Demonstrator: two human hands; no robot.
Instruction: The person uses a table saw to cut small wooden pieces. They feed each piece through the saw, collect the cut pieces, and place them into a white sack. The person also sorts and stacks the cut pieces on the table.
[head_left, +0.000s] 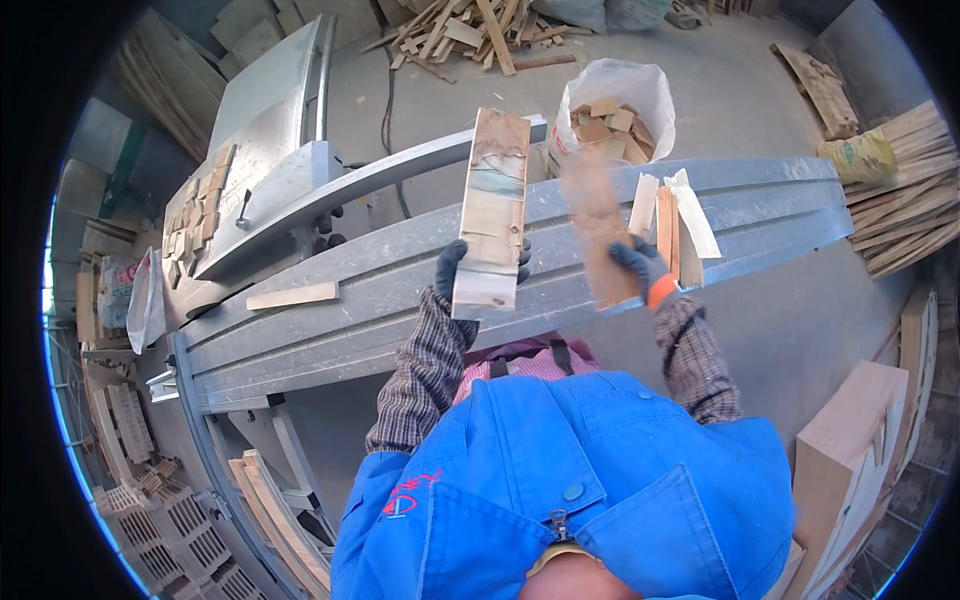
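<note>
My left hand [451, 268], in a dark glove, is closed around the lower part of a wooden board [494, 190]. That board has a pale, streaked and stained face, and glove fingers show along both of its edges. My right hand [641, 262], gloved with an orange cuff, is closed on the lower right edge of a brown wooden board [592, 215], which is smeared by motion. Several narrow wood strips [668, 225] lie just right of this hand, on the grooved metal table [380, 300] of a machine.
A short wood strip [293, 296] lies on the table's left part. Beyond the table stands a white sack [640, 85] of wood offcuts. Small blocks [203, 205] rest on the machine top at left. A scrap pile [470, 30] is at the back; stacked strips [915, 190] are at right.
</note>
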